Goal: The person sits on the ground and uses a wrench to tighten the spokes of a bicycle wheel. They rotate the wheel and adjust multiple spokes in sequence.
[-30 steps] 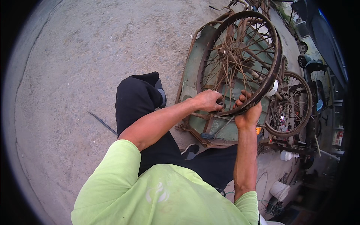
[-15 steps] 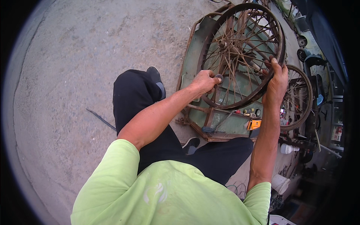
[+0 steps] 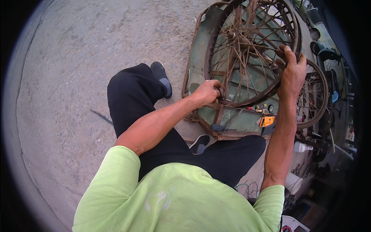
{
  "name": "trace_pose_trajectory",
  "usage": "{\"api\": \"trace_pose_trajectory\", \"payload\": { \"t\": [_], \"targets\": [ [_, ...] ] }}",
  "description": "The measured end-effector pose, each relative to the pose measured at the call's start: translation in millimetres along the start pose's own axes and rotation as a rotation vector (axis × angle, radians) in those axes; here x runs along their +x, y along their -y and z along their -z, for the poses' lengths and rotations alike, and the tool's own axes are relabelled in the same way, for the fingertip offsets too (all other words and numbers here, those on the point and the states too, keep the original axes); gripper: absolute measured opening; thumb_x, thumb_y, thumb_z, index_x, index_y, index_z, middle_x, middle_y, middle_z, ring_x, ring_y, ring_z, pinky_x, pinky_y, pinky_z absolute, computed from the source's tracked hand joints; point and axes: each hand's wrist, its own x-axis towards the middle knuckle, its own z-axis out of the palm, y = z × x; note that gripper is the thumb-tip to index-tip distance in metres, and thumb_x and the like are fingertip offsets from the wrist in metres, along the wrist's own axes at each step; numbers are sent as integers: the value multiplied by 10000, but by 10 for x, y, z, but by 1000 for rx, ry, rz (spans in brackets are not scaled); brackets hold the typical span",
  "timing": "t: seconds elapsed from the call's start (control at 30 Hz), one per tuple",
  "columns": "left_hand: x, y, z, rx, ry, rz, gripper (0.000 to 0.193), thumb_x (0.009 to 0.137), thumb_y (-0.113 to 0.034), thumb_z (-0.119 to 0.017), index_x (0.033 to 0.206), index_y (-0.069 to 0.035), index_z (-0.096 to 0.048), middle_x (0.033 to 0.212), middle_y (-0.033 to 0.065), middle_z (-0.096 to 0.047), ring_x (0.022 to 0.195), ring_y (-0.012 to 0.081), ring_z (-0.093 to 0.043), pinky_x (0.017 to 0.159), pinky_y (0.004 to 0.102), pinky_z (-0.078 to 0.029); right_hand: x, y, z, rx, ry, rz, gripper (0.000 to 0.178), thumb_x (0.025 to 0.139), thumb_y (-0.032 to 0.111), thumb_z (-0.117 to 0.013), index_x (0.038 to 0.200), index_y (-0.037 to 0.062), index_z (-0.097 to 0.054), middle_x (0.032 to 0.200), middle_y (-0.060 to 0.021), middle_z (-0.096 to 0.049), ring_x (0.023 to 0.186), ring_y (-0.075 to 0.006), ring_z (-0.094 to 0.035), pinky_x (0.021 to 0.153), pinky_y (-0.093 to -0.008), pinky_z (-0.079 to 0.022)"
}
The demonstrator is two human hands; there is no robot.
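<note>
A rusty spoked wheel, bare of a tire, stands tilted in front of me over a green metal cart. My right hand is closed round the right side of its rim, thumb and fingers on either side. At the rim's lower left, my left hand pinches a small round dark disc, possibly a spoke wrench, against the spoke ends. The fingertips partly cover the disc. The hub and crossing spokes show brown rust.
The green cart bed has a rusty frame and bears an orange-yellow box, small cans and a dark-handled tool. A second spoked wheel stands at right, near a white bottle and a white bucket. A dark rod lies left.
My left hand has moved slightly nearer along the wheel, bringing the disc down to the rim. The right hand keeps its hold; the whole view has shifted a little.
</note>
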Motion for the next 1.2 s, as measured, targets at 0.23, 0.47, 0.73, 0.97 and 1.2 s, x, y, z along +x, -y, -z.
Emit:
{"api": "trace_pose_trajectory", "payload": {
  "t": [0.23, 0.47, 0.73, 0.97, 1.2],
  "targets": [
    [86, 29, -22, -98, 17, 75, 323, 943, 20, -570, 1258, 36, -640, 932, 90, -661, 669, 133, -642, 598, 282, -544, 65, -65, 41, 14, 1, 3, 503, 957, 313, -730, 1249, -79, -610, 1080, -100, -669, 914, -150, -641, 804, -300, -555],
    [55, 51, -129, 278, -166, -159, 341, 937, -78, -590, 1245, 63, -632, 971, 205, -704, 734, 291, -695, 690, 423, -561, 33, -19, 17, 6, 17, 0, 477, 975, 312, -705, 1243, -69, -603, 1085, -105, -701, 948, -165, -670, 836, -301, -552],
    [-170, -239, -212, 918, -191, -187, 313, 939, -208, -567, 1080, 63, -637, 1051, 346, -690, 1000, 510, -665, 878, 558, -525, 43, 4, 54, -38, 39, -26, 400, 1023, 275, -650, 1249, -48, -585, 1124, -124, -745, 1058, -190, -705, 892, -315, -545],
    [46, -166, 24, 752, 50, -270, 404, 995, -322, -609, 1133, 54, -663, 1071, 302, -709, 870, 433, -715, 757, 542, -538, 87, -28, 34, 1, 27, 14, 500, 949, 343, -714, 1220, -69, -630, 1044, -101, -727, 901, -161, -656, 827, -311, -526],
    [86, -105, 104, 570, 120, -289, 635, 1021, -548, -615, 1200, 57, -692, 1069, 237, -718, 1004, 357, -675, 877, 453, -506, 116, -11, 32, 3, 28, -6, 464, 942, 372, -700, 1171, -31, -669, 1033, -78, -737, 908, -149, -642, 836, -308, -500]
  ]
}}
